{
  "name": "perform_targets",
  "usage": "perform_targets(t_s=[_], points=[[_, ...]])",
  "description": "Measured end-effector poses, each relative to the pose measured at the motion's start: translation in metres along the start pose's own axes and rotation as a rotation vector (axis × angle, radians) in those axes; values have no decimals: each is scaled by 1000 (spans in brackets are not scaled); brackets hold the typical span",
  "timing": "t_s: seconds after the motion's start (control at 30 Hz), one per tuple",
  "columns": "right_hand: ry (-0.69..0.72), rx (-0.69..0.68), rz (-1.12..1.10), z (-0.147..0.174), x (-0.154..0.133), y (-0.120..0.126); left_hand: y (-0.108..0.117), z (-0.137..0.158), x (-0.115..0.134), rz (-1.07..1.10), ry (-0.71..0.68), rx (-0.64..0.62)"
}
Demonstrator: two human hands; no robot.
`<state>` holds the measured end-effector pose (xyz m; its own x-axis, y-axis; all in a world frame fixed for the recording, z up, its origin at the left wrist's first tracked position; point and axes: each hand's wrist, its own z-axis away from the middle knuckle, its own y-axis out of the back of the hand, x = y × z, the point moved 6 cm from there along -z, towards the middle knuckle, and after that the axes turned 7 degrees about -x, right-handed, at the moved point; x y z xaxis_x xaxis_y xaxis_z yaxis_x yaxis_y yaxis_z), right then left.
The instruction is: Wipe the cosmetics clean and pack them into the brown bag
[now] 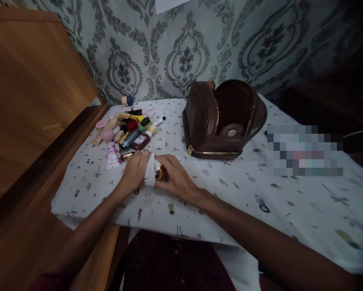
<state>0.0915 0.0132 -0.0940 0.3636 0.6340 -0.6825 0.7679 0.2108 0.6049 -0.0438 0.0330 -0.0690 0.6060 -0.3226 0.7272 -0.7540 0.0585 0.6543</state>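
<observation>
Both my hands meet over the near left of the table. My left hand (135, 169) is closed on a folded white cloth (150, 169). In my right hand (177, 177) is a small shiny gold item (160, 173), pressed against the cloth; its kind is partly hidden by fingers and cloth. Just beyond my left hand lie a gold-capped bottle (127, 156) and a white-and-pink tube (112, 155). A dark red bottle with a white label (141, 141) rests at the near side of a heap of cosmetics (132, 126).
A brown leather bag (199, 121) stands unzipped at the back centre, its top gaping. A blurred-out item (304, 150) lies to the right. Patterned cloth covers the table (238, 194). A wooden panel (38, 72) rises at the left, and patterned wallpaper (187, 52) lies behind.
</observation>
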Motion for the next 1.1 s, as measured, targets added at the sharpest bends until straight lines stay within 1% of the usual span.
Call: perform_targets(t_s=[0.07,0.17,0.27,0.33,0.4,0.57,0.7,0.77,0.9,1.0,1.1], points=[[-11,9,-24,1,3,1,2,-5,-11,23,37,26],[-38,23,-68,1,6,2,4,-11,-25,62,36,37],[-71,31,-114,0,10,2,7,-13,-32,103,27,57],[-69,40,-133,0,11,4,8,-13,-31,103,23,72],[-54,55,-137,1,12,5,8,-12,-25,61,-13,89],[-48,78,-130,6,17,9,7,-3,1,-126,-202,154],[-69,78,-140,6,19,10,4,-2,19,-269,-318,112],[-73,75,-134,6,19,10,8,-9,26,-338,-335,108],[-33,57,-104,6,16,8,16,-26,37,-377,-309,197],[-40,70,-95,8,16,9,5,-29,42,-363,-320,178],[-109,94,-149,10,20,12,-13,-16,46,-361,-438,114]])
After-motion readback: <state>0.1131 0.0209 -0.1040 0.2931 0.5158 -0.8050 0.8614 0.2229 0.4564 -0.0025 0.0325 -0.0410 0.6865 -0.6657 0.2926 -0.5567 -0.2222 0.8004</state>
